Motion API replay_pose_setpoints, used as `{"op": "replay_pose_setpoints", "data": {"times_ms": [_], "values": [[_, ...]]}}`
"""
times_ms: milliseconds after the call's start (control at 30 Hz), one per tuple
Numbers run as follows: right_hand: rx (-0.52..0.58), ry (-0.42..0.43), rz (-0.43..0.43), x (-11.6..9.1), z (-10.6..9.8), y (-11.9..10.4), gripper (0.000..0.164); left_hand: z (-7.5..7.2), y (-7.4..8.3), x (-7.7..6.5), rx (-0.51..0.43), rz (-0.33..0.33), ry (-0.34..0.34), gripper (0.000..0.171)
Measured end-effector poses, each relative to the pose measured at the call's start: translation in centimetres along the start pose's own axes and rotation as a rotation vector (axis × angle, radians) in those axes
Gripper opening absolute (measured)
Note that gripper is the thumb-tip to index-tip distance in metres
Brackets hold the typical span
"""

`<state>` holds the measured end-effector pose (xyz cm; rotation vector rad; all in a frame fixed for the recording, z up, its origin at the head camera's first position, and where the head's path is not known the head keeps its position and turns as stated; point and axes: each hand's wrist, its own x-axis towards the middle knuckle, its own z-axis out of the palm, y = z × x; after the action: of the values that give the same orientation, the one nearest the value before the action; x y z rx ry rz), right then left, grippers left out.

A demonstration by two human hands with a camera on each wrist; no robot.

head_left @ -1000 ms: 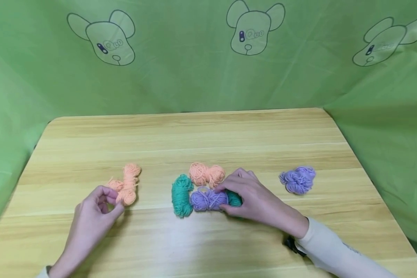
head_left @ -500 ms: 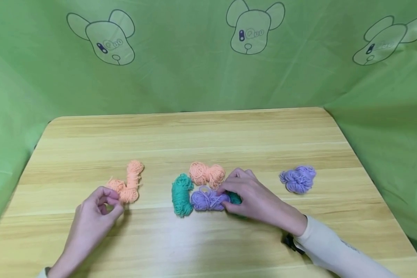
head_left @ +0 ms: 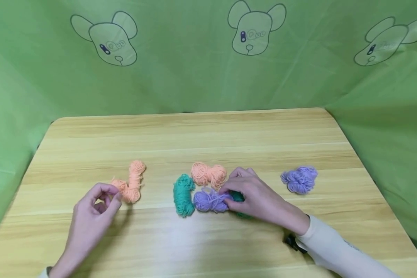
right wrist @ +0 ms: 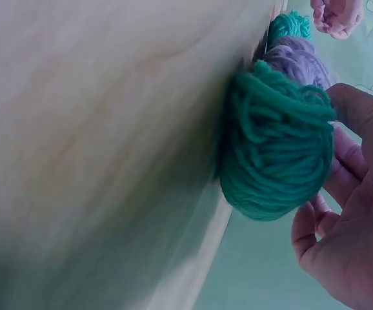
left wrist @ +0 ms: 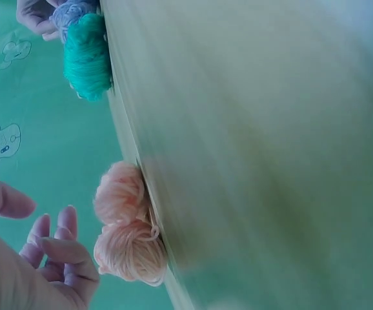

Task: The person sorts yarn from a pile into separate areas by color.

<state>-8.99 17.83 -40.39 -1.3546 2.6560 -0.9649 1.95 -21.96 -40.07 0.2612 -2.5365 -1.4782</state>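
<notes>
My left hand (head_left: pixel 95 208) is by the near side of two peach yarn skeins (head_left: pixel 133 191) on the left. In the left wrist view its thumb stands apart from its loosely bent fingers, with nothing between them and the peach skeins (left wrist: pixel 131 252) lying beyond. My right hand (head_left: pixel 257 197) pinches the right end of a purple yarn skein (head_left: pixel 208 201) between thumb and fingers. Under that hand lies a green skein (right wrist: pixel 277 148), mostly hidden in the head view. Another green skein (head_left: pixel 183 196) stands upright along the purple one's left end, and a peach skein (head_left: pixel 208 174) lies behind it.
One more purple yarn bundle (head_left: pixel 300 180) lies apart on the right of the wooden table (head_left: pixel 201 135). A green cloth (head_left: pixel 184 77) printed with animal heads hangs behind the table and along its sides.
My left hand has drawn back from the peach skeins and let go; the elongated one now lies slightly farther right and back. The purple skein has shifted slightly right with my right hand.
</notes>
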Motion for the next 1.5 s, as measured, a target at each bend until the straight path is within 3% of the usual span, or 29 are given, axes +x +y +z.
{"op": "replay_pose_setpoints", "data": {"times_ms": [300, 600, 933, 1200, 1500], "values": [[0.010, 0.041, -0.029, -0.3, -0.6, 0.0, 0.025, 1.2, 0.6, 0.4, -0.022, 0.087, -0.053, 0.010], [0.025, 0.070, 0.020, -0.9, -1.8, 0.1, 0.025, 2.0, 1.5, 1.3, -0.046, 0.107, -0.110, 0.009], [0.044, 0.147, 0.018, -1.5, -2.5, 0.1, 0.031, 2.4, 2.0, 2.4, -0.033, 0.143, -0.159, 0.021], [0.053, 0.205, 0.019, -1.9, -3.2, 0.1, 0.032, 3.4, 2.0, 3.2, -0.037, 0.222, -0.185, 0.031], [0.025, 0.258, 0.030, -2.5, -4.3, 0.4, 0.036, 4.4, 2.7, 4.1, -0.038, 0.186, -0.246, 0.032]]}}
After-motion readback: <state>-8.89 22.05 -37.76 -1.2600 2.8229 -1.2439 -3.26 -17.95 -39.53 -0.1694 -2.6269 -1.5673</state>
